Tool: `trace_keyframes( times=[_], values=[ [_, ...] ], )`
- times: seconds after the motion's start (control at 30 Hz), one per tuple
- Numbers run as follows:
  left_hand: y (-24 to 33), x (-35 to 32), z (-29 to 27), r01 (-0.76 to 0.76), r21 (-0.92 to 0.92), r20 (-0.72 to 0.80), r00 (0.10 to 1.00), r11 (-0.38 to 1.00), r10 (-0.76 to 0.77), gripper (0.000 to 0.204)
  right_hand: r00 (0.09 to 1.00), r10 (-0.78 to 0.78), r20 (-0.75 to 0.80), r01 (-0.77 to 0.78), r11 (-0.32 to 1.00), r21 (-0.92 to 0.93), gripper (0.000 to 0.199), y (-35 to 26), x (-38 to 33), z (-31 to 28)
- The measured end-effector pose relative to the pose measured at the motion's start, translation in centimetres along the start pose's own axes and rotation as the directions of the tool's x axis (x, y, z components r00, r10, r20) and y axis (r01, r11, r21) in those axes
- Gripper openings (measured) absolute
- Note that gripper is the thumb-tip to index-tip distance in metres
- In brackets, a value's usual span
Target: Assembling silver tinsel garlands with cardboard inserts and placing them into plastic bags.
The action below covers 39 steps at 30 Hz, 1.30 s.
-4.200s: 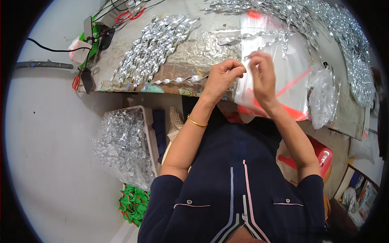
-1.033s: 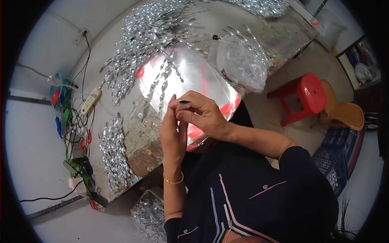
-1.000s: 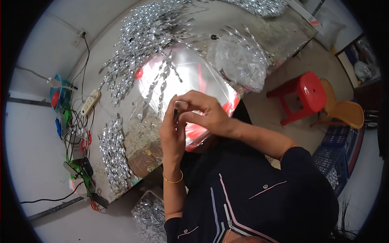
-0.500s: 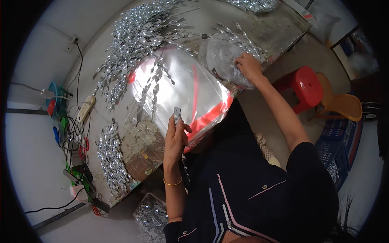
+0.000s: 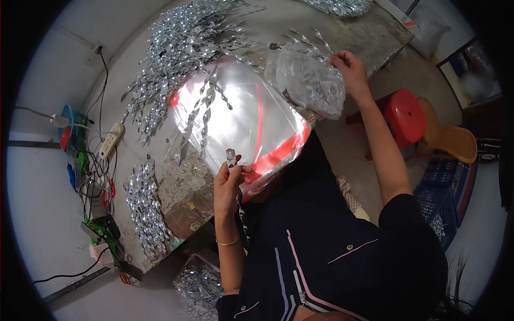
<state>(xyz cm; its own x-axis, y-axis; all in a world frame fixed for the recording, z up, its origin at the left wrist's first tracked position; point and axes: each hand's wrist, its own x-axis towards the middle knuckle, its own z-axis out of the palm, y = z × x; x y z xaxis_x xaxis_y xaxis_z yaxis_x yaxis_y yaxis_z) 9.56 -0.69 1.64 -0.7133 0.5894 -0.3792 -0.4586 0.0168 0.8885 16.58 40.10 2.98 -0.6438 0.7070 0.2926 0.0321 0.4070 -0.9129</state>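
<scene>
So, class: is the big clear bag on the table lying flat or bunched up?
Flat. The bag lies spread across the table, its red strip showing, with silver twists on top. The left hand rests at its near edge.

A small, informal assembly workshop — likely a room given over to piecework. A worn worktable (image 5: 176,208) is heaped with piles of silver foil-like twisted strips (image 5: 176,48) and clear plastic bags (image 5: 251,115), with a power strip (image 5: 110,140) and tangled cables (image 5: 93,176) at its edge. A red plastic stool (image 5: 401,115), a wooden chair (image 5: 450,140) and a blue crate (image 5: 447,184) stand on the bare concrete floor — plain, makeshift furnishings.
</scene>
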Motion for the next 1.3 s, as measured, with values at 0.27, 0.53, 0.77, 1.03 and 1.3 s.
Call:
trace_keyframes(
  times=[0.27,0.53,0.77,1.03,1.3],
  values=[
    [0.8,-0.6,-0.6,-0.086,0.066,-0.038,0.995,0.994,0.089,0.033,0.988,-0.076,0.134,0.031,0.95,0.309,0.015,-8.4,-2.5,2.0],
    [3.8,-0.9,0.8,0.001,0.042,-0.146,0.989,0.999,0.005,0.021,0.685,-0.587,0.432,0.618,0.782,0.083,0.011,-12.0,-15.2,15.4],
    [3.2,-0.6,-0.1,-0.143,0.049,-0.23,0.962,0.989,0.15,0.019,0.676,-0.525,0.516,0.567,0.819,0.09,0.008,-10.9,-16.3,16.8],
    [3.6,-2.3,-0.6,-0.141,0.22,-0.154,0.972,0.965,0.177,0.018,0.777,-0.046,0.628,-0.197,0.929,0.312,0.025,-10.7,-16.0,16.9],
    [2.9,-3.2,0.4,-0.389,0.727,0.037,0.845,0.566,0.533,0.021,0.606,0.097,0.79,-0.407,0.891,0.203,0.029,-11.2,-15.0,16.4]
  ],
)
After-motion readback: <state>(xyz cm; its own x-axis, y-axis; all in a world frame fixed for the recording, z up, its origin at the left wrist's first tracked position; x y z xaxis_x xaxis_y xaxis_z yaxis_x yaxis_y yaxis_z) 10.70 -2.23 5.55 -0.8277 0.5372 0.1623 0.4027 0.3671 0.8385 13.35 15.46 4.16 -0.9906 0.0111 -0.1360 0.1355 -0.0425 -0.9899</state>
